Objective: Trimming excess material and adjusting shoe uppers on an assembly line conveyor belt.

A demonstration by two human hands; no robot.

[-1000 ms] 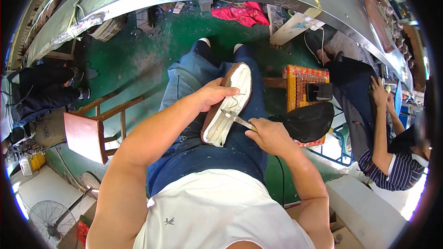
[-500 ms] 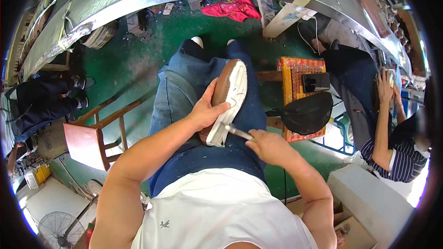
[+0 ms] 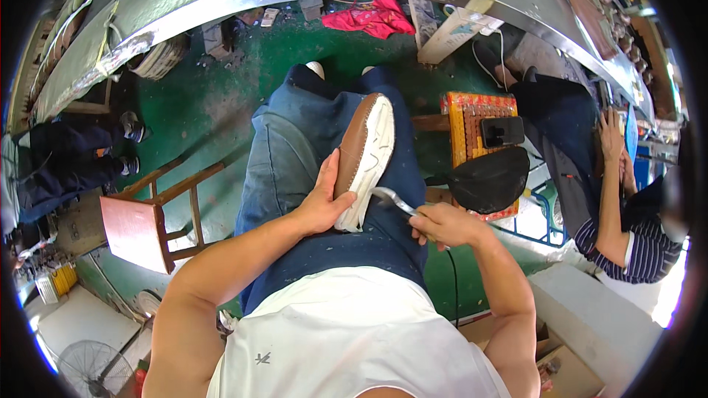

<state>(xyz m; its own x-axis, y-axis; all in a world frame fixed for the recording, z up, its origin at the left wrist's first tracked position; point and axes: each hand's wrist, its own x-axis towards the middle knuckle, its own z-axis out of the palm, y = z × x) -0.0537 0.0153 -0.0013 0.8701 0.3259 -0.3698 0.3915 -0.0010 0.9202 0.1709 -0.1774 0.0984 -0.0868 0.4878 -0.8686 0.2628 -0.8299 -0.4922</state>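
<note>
while left hand (image 3: 320, 202) grips brown-and-white shoe (image 3: 369, 153) over blue trousers (image 3: 267, 153), right hand (image 3: 447, 224) holds curved metal tool (image 3: 398, 200) just beside shoe's edge.

Metal tool (image 3: 399, 202) now beside shoe (image 3: 363, 158)

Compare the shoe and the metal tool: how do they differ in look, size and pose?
The shoe is brown and whitish; the metal tool looks silvery and shiny. The shoe is broad; the metal tool's visible part is slimmer and shorter. The shoe points mostly up the picture; the metal tool slants leftward from the right hand. Both are hand-held.
</note>
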